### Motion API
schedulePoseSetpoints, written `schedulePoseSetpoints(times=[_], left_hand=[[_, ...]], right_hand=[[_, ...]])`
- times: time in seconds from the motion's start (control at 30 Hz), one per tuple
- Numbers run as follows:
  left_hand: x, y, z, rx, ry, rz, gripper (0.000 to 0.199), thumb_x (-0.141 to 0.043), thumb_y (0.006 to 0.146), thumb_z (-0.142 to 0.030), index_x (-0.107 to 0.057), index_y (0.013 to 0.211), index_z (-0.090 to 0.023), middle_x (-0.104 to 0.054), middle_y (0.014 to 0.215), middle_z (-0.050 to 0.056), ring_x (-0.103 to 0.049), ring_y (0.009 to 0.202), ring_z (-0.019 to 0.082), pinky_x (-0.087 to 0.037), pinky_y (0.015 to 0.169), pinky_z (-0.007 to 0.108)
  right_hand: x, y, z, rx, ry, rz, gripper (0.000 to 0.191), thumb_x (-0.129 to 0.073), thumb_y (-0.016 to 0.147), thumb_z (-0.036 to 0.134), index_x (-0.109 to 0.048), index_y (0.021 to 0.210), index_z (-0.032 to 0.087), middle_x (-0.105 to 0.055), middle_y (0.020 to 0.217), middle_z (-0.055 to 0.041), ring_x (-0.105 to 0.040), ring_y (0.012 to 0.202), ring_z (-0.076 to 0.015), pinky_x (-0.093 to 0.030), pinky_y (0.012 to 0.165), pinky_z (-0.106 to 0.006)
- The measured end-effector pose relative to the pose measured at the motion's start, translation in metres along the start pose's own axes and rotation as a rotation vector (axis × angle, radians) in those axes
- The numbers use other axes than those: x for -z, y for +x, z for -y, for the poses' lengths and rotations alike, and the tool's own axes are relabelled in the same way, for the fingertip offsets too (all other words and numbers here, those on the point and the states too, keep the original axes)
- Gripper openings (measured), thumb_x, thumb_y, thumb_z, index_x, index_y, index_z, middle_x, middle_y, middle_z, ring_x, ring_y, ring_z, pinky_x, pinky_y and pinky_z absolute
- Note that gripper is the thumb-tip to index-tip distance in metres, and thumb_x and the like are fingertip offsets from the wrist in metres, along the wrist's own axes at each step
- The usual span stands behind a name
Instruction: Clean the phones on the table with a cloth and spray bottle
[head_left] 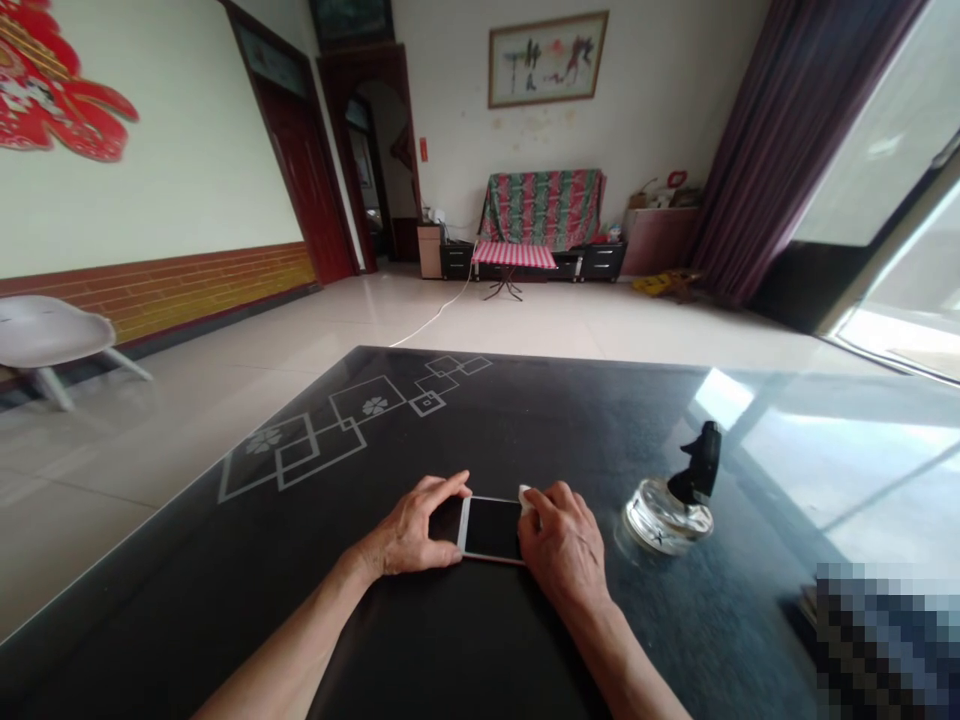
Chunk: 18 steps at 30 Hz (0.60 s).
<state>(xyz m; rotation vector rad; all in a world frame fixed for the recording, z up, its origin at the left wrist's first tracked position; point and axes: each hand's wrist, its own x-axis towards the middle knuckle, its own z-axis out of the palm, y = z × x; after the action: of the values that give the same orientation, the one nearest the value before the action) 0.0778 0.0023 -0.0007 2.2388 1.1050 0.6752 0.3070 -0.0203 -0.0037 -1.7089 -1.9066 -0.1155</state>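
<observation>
A smartphone (491, 528) with a white frame and a dark screen lies on the black table, its long side running left to right. My left hand (416, 525) grips its left end, thumb at the near edge and forefinger at the far edge. Over the right end is my right hand (564, 540), its fingers curled and pressed together on a small white wipe (525, 494). Only a bit of that wipe shows, so I cannot tell whether it is tissue or cloth. To the right stands a clear, round spray bottle (667, 517) with a black spray head.
The glossy black tabletop (420, 640) has a grey pattern of squares at the left. A pixelated dark patch (885, 640) covers the lower right corner. Beyond are a white chair (56, 330), a small table with a red-and-white cloth (514, 256) and a purple curtain (787, 140).
</observation>
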Motion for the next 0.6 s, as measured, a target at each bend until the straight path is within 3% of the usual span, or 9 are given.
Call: schedulePoseSetpoints(times=[0.4, 0.6], left_hand=[[-0.003, 0.001, 0.003, -0.007, -0.009, -0.025, 0.096, -0.077, 0.058, -0.019, -0.034, 0.143, -0.028, -0.057, 0.127, 0.005, -0.048, 0.120, 0.025, -0.036, 0.107, 0.042], [-0.004, 0.001, 0.004, -0.009, -0.010, -0.045, 0.095, -0.075, 0.059, -0.018, -0.033, 0.143, -0.028, -0.057, 0.126, 0.004, -0.048, 0.120, 0.025, -0.038, 0.106, 0.041]], right_hand=[[0.008, -0.008, 0.032, 0.221, 0.065, 0.194, 0.025, -0.048, 0.087, 0.012, -0.066, 0.101, 0.022, -0.056, 0.090, -0.0054, -0.050, 0.079, -0.0173, -0.036, 0.076, -0.028], [0.008, -0.015, 0.042, 0.310, 0.148, 0.207, 0.023, -0.047, 0.088, 0.013, -0.064, 0.099, 0.024, -0.055, 0.091, -0.0045, -0.050, 0.081, -0.0165, -0.037, 0.076, -0.026]])
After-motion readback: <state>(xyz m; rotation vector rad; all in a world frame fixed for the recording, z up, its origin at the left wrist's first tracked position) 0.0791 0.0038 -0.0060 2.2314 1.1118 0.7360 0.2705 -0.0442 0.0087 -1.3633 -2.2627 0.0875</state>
